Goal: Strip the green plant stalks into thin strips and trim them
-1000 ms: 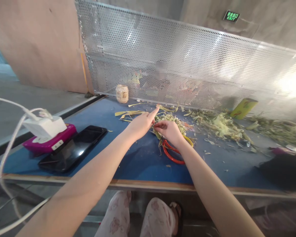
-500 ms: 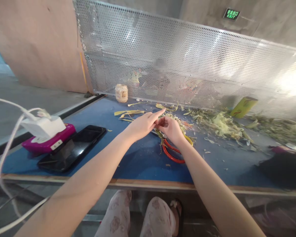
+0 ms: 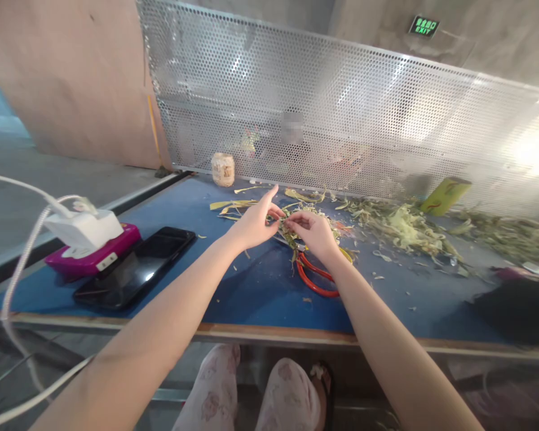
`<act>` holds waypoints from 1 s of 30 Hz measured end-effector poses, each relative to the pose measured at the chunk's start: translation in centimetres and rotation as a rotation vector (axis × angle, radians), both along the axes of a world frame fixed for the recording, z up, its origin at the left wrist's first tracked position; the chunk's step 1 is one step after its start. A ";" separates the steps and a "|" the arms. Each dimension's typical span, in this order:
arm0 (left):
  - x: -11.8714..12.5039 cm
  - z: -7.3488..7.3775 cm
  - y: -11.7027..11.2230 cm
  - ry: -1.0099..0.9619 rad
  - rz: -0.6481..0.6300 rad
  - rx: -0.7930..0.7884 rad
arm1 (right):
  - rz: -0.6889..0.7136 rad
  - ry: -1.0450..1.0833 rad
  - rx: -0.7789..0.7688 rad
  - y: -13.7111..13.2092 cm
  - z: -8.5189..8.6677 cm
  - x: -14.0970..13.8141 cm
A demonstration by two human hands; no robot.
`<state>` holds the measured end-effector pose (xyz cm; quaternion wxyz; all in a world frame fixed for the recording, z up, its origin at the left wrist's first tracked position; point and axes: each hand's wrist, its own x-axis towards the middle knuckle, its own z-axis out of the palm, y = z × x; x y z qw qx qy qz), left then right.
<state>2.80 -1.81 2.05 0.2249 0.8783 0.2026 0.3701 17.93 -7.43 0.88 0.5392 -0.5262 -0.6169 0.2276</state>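
My left hand (image 3: pixel 257 224) is over the middle of the blue table, one finger stretched up and away while its thumb and other fingers curl in toward each other. What lies between those fingertips is too small to make out. Close on its right, my right hand (image 3: pixel 315 233) pinches at a dried plant sprig (image 3: pixel 291 234) with thumb and fingers. Behind and under the hands lies a bunch of dried plant stems (image 3: pixel 312 211). Red-handled scissors (image 3: pixel 314 286) lie just below my right wrist, partly hidden by it. A yellow handle (image 3: pixel 345 255) shows beside them.
A black phone (image 3: pixel 137 269) and a magenta power strip (image 3: pixel 130 236) with a white charger (image 3: pixel 87 228) lie left. At the back stand a jar (image 3: pixel 223 169) and perforated metal screen (image 3: pixel 260 78). Plant scraps (image 3: pixel 404 230), a green box (image 3: pixel 447 196) and a dark object (image 3: pixel 516 308) are right.
My left hand has drawn slightly left, away from my right hand, and its stretched finger now points more upward. The right hand stays nearly in place. The plant between them shows more.
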 end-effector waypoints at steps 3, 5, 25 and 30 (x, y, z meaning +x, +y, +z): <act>0.1 -0.2 0.0 0.021 -0.018 -0.067 | -0.001 0.007 -0.002 0.0 0.0 0.2; 0.1 -0.3 -0.2 -0.007 -0.011 -0.109 | -0.009 0.003 0.001 0.0 -0.1 0.2; 0.6 0.1 -0.6 -0.269 0.053 -0.537 | 0.005 0.236 -0.063 -0.6 0.7 -0.1; 0.5 -0.2 -0.8 -0.204 0.097 -0.247 | -0.120 0.231 -0.130 -0.4 0.5 0.1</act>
